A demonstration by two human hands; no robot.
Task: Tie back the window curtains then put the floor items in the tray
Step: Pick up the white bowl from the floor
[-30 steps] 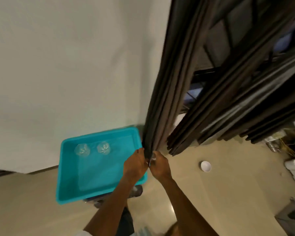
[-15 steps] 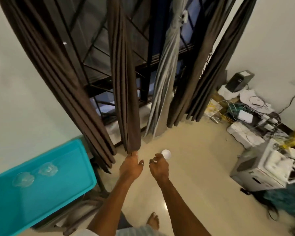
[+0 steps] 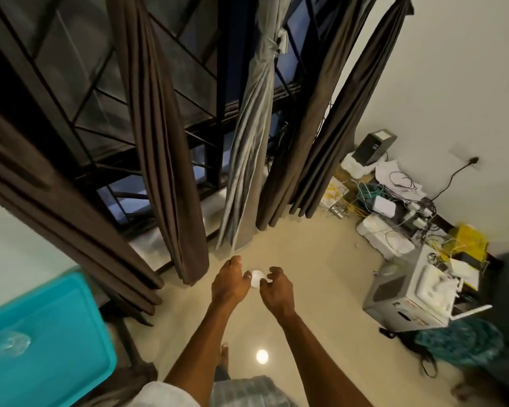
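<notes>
At the fingers (image 3: 274, 271), nothing is gripped. Those of the right hand (image 3: 276, 292) and the left hand (image 3: 229, 284) hang loosely curled, and I make out no fabric or object in either.

A second ago both hands were pinched on the lower end of a brown curtain beside the tray. Half a second ago the left was only brushing a hem. Now both are clear of cloth, and the view has swung from the wall to the window.

The nearest brown curtain (image 3: 165, 171) hangs free, its hem just beside the left hand but apart from it. I see no tie on it, nor on the left brown panel (image 3: 56, 218) or the right brown panels (image 3: 321, 127). Only the grey curtain (image 3: 256, 127) shows a knot, high up.

A small white round item (image 3: 256, 279) lies on the floor (image 3: 306, 289), showing in the gap between the hands. The teal tray (image 3: 56, 362) stands at lower left, well apart, with a clear item (image 3: 9, 345) inside.

My judgement is that the hands have left the curtain and are lining up on the white item. I cannot confirm that the brown panels count as tied back.
</notes>
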